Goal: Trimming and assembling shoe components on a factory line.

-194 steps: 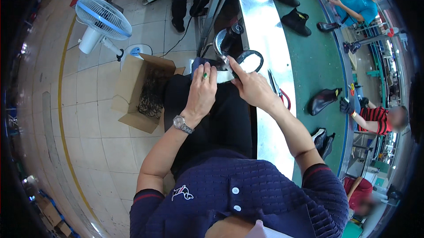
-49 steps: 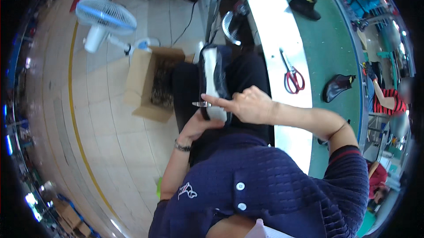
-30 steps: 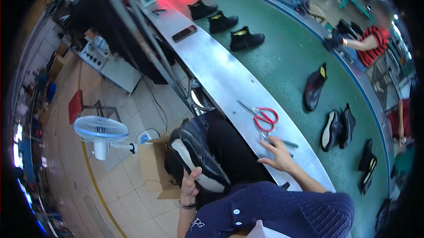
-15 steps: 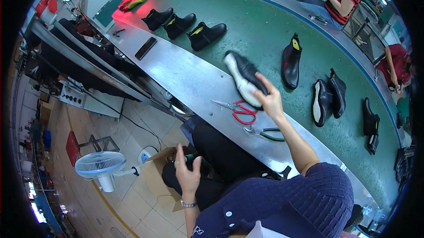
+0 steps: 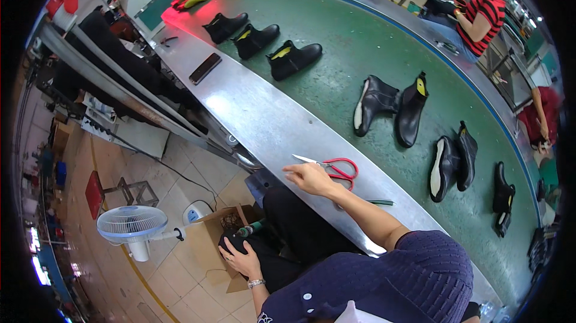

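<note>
My left hand point(image 5: 242, 261) rests on my dark-trousered knee, fingers spread, holding nothing. My right hand point(image 5: 309, 179) hovers at the metal table edge with fingers stretched out and nothing visible in them. Beside it lie scissors with red handles point(image 5: 347, 171), their blades pointing left and partly behind the hand. Pliers with green handles point(image 5: 381, 202) are mostly hidden under my right forearm. Farther off, a black ankle boot with a white sole point(image 5: 376, 104) lies on its side on the green work surface point(image 5: 336, 92), touching a second black boot point(image 5: 412, 113).
More black boots lie along the surface, including a pair point(image 5: 445, 167) to the right and a boot point(image 5: 294, 60) at left. A phone point(image 5: 205, 68) rests on the metal edge. A cardboard box point(image 5: 210, 245) holding a green tool and a fan point(image 5: 133, 225) stand below left. A co-worker point(image 5: 480, 20) sits opposite.
My right hand has let go of the white-soled boot, which now lies beside the other boot, and has come back near the scissors. My left hand has lowered onto my knee.
</note>
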Action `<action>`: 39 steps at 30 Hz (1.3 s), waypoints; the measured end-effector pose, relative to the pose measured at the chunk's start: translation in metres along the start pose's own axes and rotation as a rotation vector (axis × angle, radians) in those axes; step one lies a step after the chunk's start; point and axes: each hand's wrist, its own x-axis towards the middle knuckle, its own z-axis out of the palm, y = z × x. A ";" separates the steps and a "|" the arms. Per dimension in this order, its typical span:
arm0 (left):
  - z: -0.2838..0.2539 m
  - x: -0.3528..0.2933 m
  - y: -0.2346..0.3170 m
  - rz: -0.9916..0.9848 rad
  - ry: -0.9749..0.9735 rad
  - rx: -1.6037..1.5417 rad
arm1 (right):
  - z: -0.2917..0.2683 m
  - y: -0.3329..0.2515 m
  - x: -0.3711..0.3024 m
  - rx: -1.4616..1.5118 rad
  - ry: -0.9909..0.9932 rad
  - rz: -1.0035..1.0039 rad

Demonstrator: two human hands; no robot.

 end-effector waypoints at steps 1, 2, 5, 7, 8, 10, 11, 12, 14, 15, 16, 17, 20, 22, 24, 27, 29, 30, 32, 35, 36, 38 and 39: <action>0.000 0.001 -0.001 -0.004 -0.013 -0.003 | 0.006 0.004 0.009 0.104 -0.043 -0.016; -0.006 0.001 -0.001 -0.016 0.013 -0.002 | 0.006 0.004 0.024 0.112 -0.048 -0.043; -0.013 -0.001 -0.006 0.002 0.039 0.015 | -0.016 0.016 0.111 0.132 0.177 -0.019; -0.012 -0.003 -0.007 0.014 0.051 0.009 | -0.042 0.026 0.183 0.021 0.301 -0.001; -0.012 -0.004 -0.006 0.022 0.056 0.003 | -0.056 0.027 0.215 -0.044 0.326 0.031; -0.002 -0.003 0.000 0.044 0.045 0.003 | -0.086 0.051 0.272 -0.184 0.374 0.169; -0.002 -0.003 0.004 0.024 0.025 0.016 | -0.093 0.056 0.287 -0.211 0.365 0.185; -0.001 -0.004 0.003 0.032 0.034 0.007 | -0.095 0.058 0.297 -0.236 0.348 0.203; -0.005 -0.009 -0.001 -0.001 0.027 -0.030 | -0.079 0.050 0.291 -0.171 0.376 0.128; -0.005 -0.009 -0.002 -0.016 0.043 -0.044 | -0.072 0.052 0.292 -0.110 0.425 0.130; -0.006 -0.007 -0.002 -0.016 0.040 -0.046 | -0.072 0.056 0.288 -0.060 0.483 0.141; -0.006 -0.005 -0.005 -0.009 0.045 -0.157 | -0.069 0.062 0.279 0.057 0.548 0.108; -0.013 0.006 -0.010 0.036 0.153 -0.339 | -0.087 0.067 0.246 0.201 0.539 0.106; -0.046 0.021 0.022 0.170 0.223 -0.430 | -0.120 0.056 0.221 0.071 0.555 0.037; -0.077 0.035 0.060 0.312 0.210 -0.500 | -0.148 0.030 0.192 0.182 0.441 -0.094; -0.102 0.051 0.121 0.538 0.017 -0.604 | -0.180 -0.048 0.122 0.413 0.246 -0.179; -0.109 0.050 0.161 0.732 -0.109 -0.684 | -0.188 -0.094 0.081 0.445 0.175 -0.251; -0.110 0.050 0.175 0.833 -0.152 -0.719 | -0.187 -0.111 0.069 0.430 0.119 -0.269; -0.118 0.044 0.194 0.864 -0.411 -0.917 | -0.184 -0.143 0.041 0.504 -0.013 -0.229; -0.129 0.025 0.202 0.760 -0.875 -1.234 | -0.164 -0.165 0.011 0.647 -0.168 -0.203; -0.131 0.018 0.201 0.869 -0.772 -1.290 | -0.158 -0.170 0.001 0.652 -0.200 -0.197; -0.118 0.010 0.186 0.831 -0.790 -1.333 | -0.146 -0.169 -0.006 0.648 -0.237 -0.183; -0.109 0.007 0.178 0.806 -0.795 -1.332 | -0.139 -0.168 -0.011 0.656 -0.252 -0.167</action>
